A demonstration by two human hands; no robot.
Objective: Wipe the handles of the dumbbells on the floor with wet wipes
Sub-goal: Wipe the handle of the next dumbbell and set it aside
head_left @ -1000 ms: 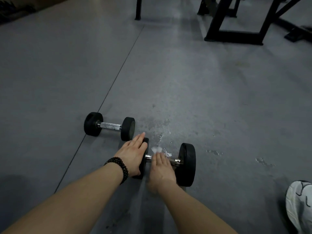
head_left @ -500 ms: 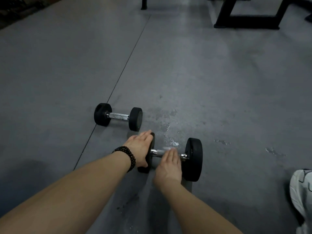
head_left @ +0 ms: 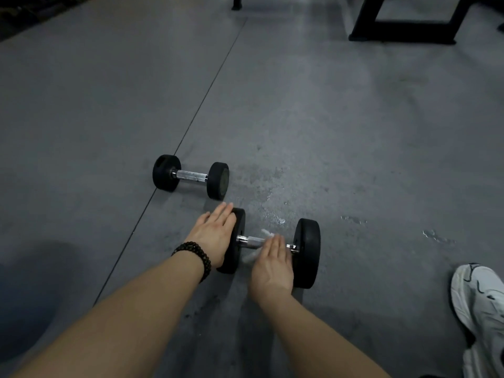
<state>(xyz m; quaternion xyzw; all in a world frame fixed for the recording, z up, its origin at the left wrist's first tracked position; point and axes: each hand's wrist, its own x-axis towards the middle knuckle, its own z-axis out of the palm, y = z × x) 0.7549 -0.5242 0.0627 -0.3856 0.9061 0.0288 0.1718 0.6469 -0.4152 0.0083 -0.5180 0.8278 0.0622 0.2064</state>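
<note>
Around you the grey floor (head_left: 341, 126) runs to every edge of the frame, with a thin dark seam (head_left: 191, 126) cutting diagonally from the top centre down toward the lower left. A black metal frame (head_left: 403, 31) stands at the upper right, and a white sneaker (head_left: 477, 301) sits at the right edge, low in the frame. Small wet patches (head_left: 354, 220) glint on the floor right of centre, just beyond the near weight.

You have 2 dumbbells in view. The far dumbbell (head_left: 191, 177) lies left of centre with its left plate on the seam, bare chrome handle showing, nothing touching it. The near dumbbell (head_left: 306, 252) lies below it, slightly right of centre, well apart from the sneaker.

Your left hand (head_left: 214, 233) lies flat, fingers straight and together, pressed against the outer face of the near dumbbell's left plate; it covers much of that plate. A dark beaded bracelet (head_left: 195, 257) circles that wrist.

Your right hand (head_left: 272, 264) rests over the handle (head_left: 248, 241) of the near dumbbell, fingers straight and close together, pointing up the frame. It presses a white wet wipe (head_left: 267, 233) onto the bar; the wipe pokes out past the fingertips and again at the hand's left edge. The hand hides the middle of the bar, so only the chrome ends show on either side. Both forearms reach in from the bottom of the frame.
</note>
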